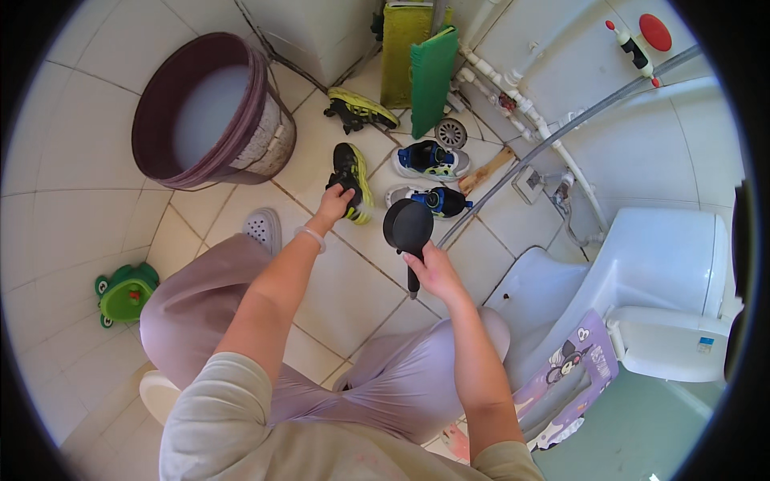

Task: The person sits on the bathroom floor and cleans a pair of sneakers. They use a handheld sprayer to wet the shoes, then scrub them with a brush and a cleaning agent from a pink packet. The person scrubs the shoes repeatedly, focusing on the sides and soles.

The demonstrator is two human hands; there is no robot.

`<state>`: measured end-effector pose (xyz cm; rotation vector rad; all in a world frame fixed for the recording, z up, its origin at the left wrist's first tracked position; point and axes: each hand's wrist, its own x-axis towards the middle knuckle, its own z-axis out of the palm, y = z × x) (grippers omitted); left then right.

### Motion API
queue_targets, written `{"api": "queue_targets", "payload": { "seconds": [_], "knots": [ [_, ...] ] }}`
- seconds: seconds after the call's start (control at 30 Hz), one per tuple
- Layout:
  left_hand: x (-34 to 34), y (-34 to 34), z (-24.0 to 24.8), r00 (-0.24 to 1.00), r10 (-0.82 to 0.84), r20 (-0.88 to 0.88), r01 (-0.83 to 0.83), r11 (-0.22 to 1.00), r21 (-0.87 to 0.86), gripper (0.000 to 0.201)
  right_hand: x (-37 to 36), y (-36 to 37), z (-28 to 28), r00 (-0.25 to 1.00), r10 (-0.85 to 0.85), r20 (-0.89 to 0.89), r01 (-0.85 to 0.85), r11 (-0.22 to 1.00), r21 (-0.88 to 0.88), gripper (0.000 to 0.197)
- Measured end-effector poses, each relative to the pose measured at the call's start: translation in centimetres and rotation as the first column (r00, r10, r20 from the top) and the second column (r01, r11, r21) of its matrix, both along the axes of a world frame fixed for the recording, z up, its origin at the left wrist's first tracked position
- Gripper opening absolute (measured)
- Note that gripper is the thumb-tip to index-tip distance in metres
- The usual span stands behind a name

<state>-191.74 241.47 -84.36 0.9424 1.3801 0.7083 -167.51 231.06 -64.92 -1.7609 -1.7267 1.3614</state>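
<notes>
My left hand (334,205) is closed on a black and yellow-green sneaker (350,172), gripping its near end above the tiles. In my right hand (435,271) is a black shower head (407,225), held by its handle with its round head toward the sneakers. Past the held sneaker, a matching black and yellow sneaker (361,110) lies on its side. To the right, two black, blue and white sneakers, a farther one (433,160) and a nearer one (433,200), rest side by side. The shower head partly covers the nearer one.
A maroon bucket (269,136) of cloudy water stands at the far left. A grey hose (553,138) crosses the right side near wall pipes. A toilet (666,256) is at right, a green frog-shaped urinal (128,295) at left. A green board (433,80) leans behind a floor drain (451,133).
</notes>
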Motion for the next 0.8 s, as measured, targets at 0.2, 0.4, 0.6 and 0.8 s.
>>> {"api": "queue_targets", "payload": {
  "seconds": [0.2,0.4,0.6,0.8],
  "knots": [
    [2.5,-0.8,3.1,0.861,-0.248,-0.445,0.362,0.912,0.192,0.015,1.5,0.3,-1.0,0.976,-0.214,0.039,0.213,0.976,0.045,0.04],
    [6.7,-5.2,5.4,0.032,-0.358,-0.933,0.765,0.61,-0.207,0.021,0.9,0.5,-0.8,0.983,-0.084,0.162,0.071,0.994,0.081,0.032],
    [7.9,-6.3,6.4,-0.242,-0.348,-0.906,0.799,0.458,-0.389,0.03,-0.3,1.0,-0.6,1.0,0.001,0.019,0.0,0.999,-0.042,0.038],
    [6.3,-4.0,6.9,-0.126,-0.442,-0.888,0.887,0.351,-0.3,0.023,1.4,1.7,-2.9,0.953,-0.297,0.059,0.29,0.951,0.105,0.032]
  ]
}}
